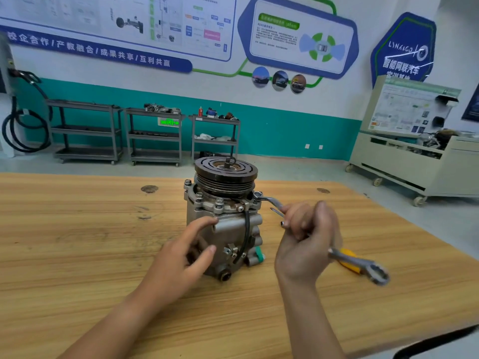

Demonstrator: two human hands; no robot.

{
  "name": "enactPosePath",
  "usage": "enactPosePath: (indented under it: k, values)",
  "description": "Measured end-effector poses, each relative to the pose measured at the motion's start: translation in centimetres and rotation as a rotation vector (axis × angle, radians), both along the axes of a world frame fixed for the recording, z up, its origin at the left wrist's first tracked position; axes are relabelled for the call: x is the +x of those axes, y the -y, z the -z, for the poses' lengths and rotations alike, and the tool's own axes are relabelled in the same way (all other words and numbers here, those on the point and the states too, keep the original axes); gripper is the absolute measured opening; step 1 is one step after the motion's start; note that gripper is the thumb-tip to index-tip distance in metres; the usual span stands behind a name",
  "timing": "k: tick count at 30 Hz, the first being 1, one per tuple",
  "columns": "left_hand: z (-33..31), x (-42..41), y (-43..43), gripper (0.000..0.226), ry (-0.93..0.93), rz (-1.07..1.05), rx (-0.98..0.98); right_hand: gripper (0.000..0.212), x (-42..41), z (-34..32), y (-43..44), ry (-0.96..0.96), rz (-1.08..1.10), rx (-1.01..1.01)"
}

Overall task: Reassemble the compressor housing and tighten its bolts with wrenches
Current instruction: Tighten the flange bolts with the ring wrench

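A right hand [308,237] clenches its grip around the shank of a long ring wrench [357,263], fingers wrapped at mid-length, so that the free ring end juts out past the palm while the far ring sits over a flange bolt [257,195] at the upper right edge of the compressor [233,229]. The left hand [186,252] lies against the near side of the housing, fingers and thumb fairly straight and spread on the metal, bracing it and clasping nothing. The compressor stands on end near the middle of the wooden tabletop [77,229], its grooved pulley [225,174] uppermost, and several other flange bolts appear seated around the rim. A black cable [246,229] runs down the front of the body. A yellow-handled tool [347,255] lies on the tabletop under the wrench. The risks look plain: gripped at mid-shank and angled downward, the wrench could cock on the bolt head and slip off, rounding it. With only a flat hand steadying it, the upright body could also twist or tip under the pull.
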State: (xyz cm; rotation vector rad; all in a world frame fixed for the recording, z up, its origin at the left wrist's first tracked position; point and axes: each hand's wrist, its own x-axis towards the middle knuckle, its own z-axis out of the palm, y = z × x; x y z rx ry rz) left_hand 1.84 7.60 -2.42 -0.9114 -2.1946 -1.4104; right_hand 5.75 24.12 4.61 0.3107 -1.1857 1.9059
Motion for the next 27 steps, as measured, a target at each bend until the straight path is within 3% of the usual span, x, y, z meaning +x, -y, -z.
enactPosePath:
  k: [1,4,7,10,13,16,17,20,24,27]
  values:
    - [0.0,0.0,0.0,0.048,-0.006,-0.004,0.001,0.059,0.0,0.3,0.9,0.037,0.072,0.176]
    - [0.0,-0.1,0.0,0.049,-0.014,0.002,0.022,0.037,0.0,1.6,3.5,-0.311,0.447,0.489]
    - [0.2,0.0,-0.1,0.036,0.028,0.029,0.049,0.045,-1.6,1.2,5.9,-0.464,0.611,0.673]
    - [0.5,-0.3,-0.2,0.021,0.031,-0.019,0.072,0.046,-3.8,0.4,8.2,-0.346,0.752,0.875]
    - [0.3,-0.5,-0.3,0.017,0.051,-0.050,0.104,0.042,-5.2,0.0,9.4,-0.234,0.836,0.937]
    - [0.0,-0.4,-0.3,0.012,0.040,-0.038,0.106,0.044,-4.6,-2.1,8.5,-0.333,0.787,0.788]
    - [0.0,-0.3,-0.3,0.022,0.051,-0.014,0.093,0.043,-3.9,-3.2,8.2,-0.379,0.691,0.690]
    - [-0.2,-0.1,-0.1,0.046,0.051,-0.005,0.027,0.035,-1.6,-7.1,5.9,-0.400,0.114,0.208]
    - [-0.4,0.1,-0.1,0.048,0.046,0.004,0.047,0.061,-2.0,-10.5,-0.5,-0.151,-0.419,-0.205]
    - [-0.2,0.0,0.0,0.058,0.045,0.015,0.046,0.068,-4.0,-9.8,-3.8,0.044,-0.561,-0.386]
